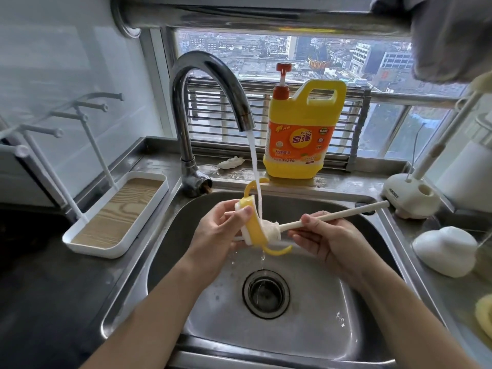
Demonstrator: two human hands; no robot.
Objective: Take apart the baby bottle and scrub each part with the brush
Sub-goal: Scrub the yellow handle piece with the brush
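Curling its fingers round the yellow bottle ring (256, 231) under the running water (253, 155), the left hand (221, 231) is holding it just past the fingers of the right hand (326, 237), which are pinching the brush (332, 215), lying sideways with its soft head touching the ring.

The yellow plastic dish-soap jug with a red pump (302, 107) on the ledge behind the sink bears an orange label (300, 142). On that label "KEON" stands in small white letters, and right under it the large white characters "奇强". Near the label's lower edge a line reads about "1.02千克" (the smaller print around it is too blurred to read). The white plastic brush stand (410, 194) at the right carries a short dark word on its base, which is not legible.
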